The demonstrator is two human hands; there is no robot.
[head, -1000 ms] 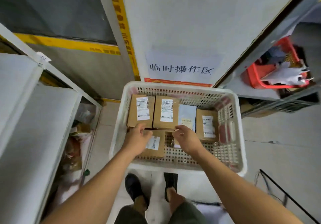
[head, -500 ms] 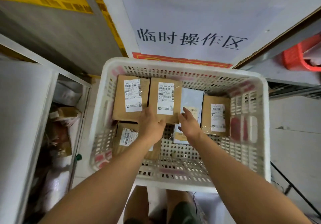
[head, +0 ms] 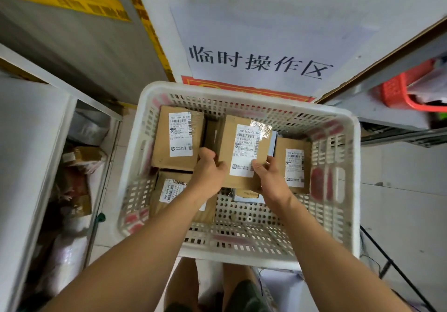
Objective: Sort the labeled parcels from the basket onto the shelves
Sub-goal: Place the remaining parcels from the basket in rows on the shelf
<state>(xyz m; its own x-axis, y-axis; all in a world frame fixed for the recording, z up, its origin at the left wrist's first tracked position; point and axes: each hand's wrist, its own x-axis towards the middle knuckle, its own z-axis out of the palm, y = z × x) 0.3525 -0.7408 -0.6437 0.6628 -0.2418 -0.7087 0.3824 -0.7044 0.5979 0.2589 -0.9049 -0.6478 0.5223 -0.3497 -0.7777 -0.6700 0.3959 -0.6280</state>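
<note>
parcel (head: 244, 152) now raised off basket (head: 348, 190)

Bare forearms, no sleeves; left hand (head: 210, 174), right hand (head: 271, 178) ungloved; dark green shorts (head: 244, 294).

White wall (head: 278, 1) bears a paper sign (head: 261, 62); tiled floor (head: 399, 210).

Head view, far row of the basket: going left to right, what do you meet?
Basket wall → left parcel → the parcel held by left hand and right hand → right parcel → basket's right wall.
</note>
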